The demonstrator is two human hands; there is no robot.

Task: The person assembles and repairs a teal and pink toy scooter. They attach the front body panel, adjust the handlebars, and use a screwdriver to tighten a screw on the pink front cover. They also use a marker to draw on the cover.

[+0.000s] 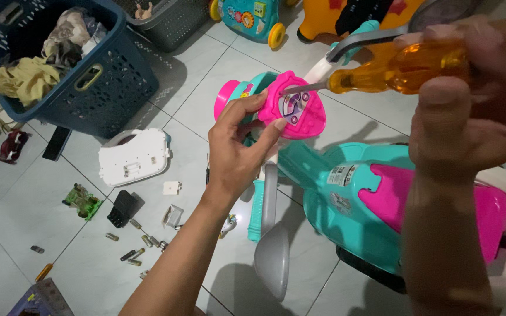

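While my right hand (469, 117) looms blurred and partly cut off at the frame edge, its fingers close around an amber-handled screwdriver (402, 71), tip on the pink dashboard panel (294, 105). My left hand (238, 149) pinches that panel's edge above the teal ride-on scooter (346, 199). A blue laundry basket (98, 88) holds crumpled clothes (27, 79).

Left hand (238, 149) held the dashboard panel (295, 106) at the front of the ride-on scooter (346, 193). Right hand (469, 99) was to its right, screwdriver (382, 73) tip touching the panel's top. Laundry basket (83, 76) stood far left, clothes (27, 79) in it. White cover plate (133, 157) lay on the floor between basket and scooter. Loose batteries (139, 248) lay nearer, left of the forearm. More ride-on toys (253, 17) stood behind.
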